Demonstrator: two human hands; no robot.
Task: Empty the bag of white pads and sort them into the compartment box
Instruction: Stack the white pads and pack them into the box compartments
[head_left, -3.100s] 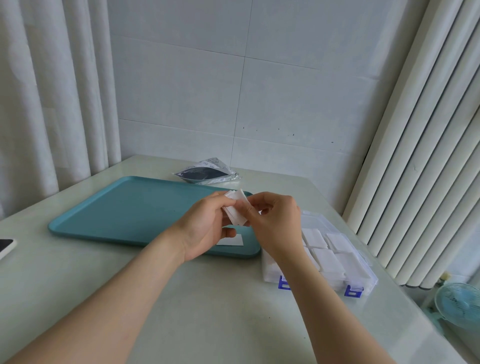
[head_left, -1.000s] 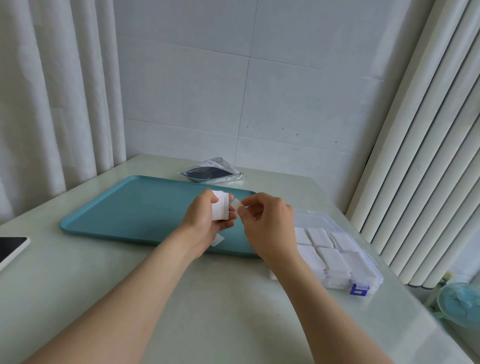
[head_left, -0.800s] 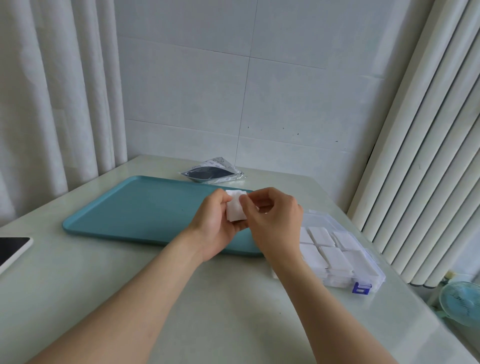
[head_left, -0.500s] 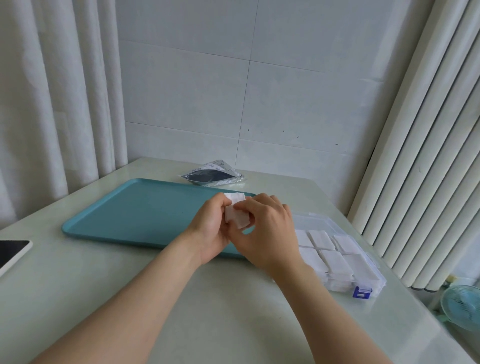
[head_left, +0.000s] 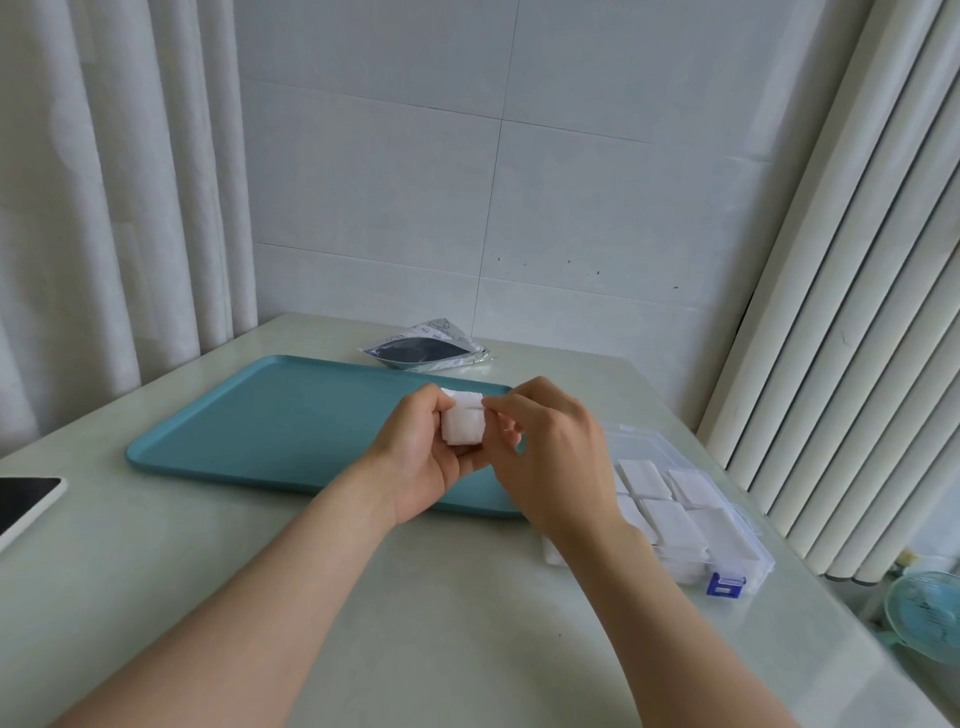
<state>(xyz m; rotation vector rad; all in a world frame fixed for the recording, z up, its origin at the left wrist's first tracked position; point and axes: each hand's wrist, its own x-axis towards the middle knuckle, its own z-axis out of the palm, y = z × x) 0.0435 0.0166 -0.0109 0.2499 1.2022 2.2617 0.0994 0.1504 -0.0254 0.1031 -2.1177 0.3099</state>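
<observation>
1. While the left hand (head_left: 415, 457) grips a small stack (head_left: 462, 423) of white pads, held upright above the far right corner of the tray (head_left: 270, 415), the right hand (head_left: 550, 457) pinches the stack's top edge between thumb and forefinger, seemingly to peel off one pad.
2. Head view, the deciding relation: the box (head_left: 727, 566) sits on the worktop (head_left: 467, 623) to the right of both hands and nearer the person. It is just beside the right forearm, so the right hand is the closer one for the drop.
3. Its long axis runs from far left to near right, and its clear lid appears folded back on the far side. Every compartment in sight already holds pads (head_left: 670, 514); the right wrist hides part of the box.
4. Beyond the tray's far edge the bag (head_left: 431, 353) lies flat, well apart from the hands, and looks emptied.
5. Writing: the print on the bag's pale border is too small to read. The blue latch (head_left: 722, 584) on the box's near end shows no legible label. The dark-screened phone (head_left: 26, 499) at the left edge shows no brand.
</observation>
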